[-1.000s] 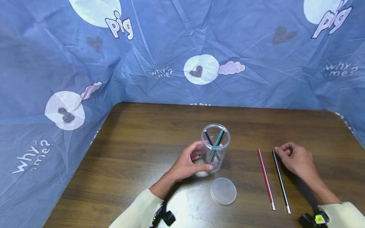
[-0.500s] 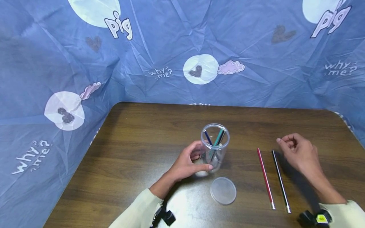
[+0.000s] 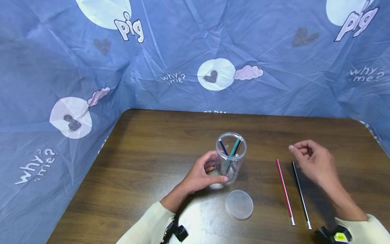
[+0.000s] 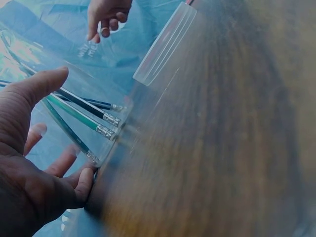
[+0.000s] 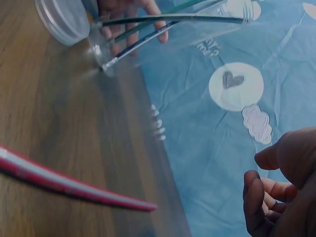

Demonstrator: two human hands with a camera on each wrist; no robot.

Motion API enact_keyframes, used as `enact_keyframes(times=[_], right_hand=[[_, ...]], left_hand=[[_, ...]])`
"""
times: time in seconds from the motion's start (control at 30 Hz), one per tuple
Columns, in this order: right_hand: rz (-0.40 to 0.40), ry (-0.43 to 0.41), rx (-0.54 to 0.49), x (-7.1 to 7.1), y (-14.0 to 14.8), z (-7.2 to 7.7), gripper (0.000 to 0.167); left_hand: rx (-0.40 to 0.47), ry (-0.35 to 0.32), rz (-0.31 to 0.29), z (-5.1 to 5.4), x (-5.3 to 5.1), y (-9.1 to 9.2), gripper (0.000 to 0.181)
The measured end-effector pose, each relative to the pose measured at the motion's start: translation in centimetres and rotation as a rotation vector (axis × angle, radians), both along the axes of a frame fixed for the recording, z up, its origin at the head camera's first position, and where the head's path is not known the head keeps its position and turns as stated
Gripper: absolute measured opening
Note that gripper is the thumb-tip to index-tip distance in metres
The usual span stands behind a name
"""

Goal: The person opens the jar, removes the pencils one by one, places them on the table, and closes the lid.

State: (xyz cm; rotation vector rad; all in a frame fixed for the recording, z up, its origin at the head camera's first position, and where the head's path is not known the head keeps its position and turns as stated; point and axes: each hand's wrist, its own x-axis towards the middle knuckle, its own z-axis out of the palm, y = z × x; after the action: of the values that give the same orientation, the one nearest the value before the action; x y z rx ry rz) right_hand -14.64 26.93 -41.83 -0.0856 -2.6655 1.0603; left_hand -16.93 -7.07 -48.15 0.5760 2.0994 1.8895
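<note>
My left hand [image 3: 199, 174] grips a clear plastic jar [image 3: 239, 166] standing upright, with the thumb across its front and the fingers behind. Inside it lean several pencils, green [image 4: 81, 114] and dark, their eraser ends down as the left wrist view shows. To the right, a red pencil [image 3: 285, 192] and a black pencil [image 3: 301, 195] lie side by side on the table. My right hand [image 3: 317, 162] hovers beyond the black pencil's far end, fingers loosely bent. In the right wrist view a gap shows between its thumb and forefinger, and nothing is held.
A round translucent lid [image 3: 239, 204] lies on the brown wooden table [image 3: 146, 162], just in front of the jar. Blue printed cloth [image 3: 170, 44] hangs behind the table and along its left side.
My right hand has left the far tip of the black pencil, lifting away and then shifting slightly left. The left hand, jar and both loose pencils have stayed put.
</note>
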Motion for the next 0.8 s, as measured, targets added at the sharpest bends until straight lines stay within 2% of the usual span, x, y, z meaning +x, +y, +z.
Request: enact_keyframes(times=[0.3,0.6,0.8], right_hand=[[0.029,0.037,-0.018,0.4,-1.6,1.0,0.022],[0.138,0.086,-0.158,1.5,-3.6,2.2,0.011],[0.170,0.090,-0.172,2.3,-4.5,2.9,0.009]], left_hand=[[0.005,0.001,-0.005,0.0,0.0,0.1,0.071],[0.010,0.003,-0.011,-0.1,0.0,0.1,0.071],[0.008,0.003,-0.005,0.0,0.0,0.0,0.071]])
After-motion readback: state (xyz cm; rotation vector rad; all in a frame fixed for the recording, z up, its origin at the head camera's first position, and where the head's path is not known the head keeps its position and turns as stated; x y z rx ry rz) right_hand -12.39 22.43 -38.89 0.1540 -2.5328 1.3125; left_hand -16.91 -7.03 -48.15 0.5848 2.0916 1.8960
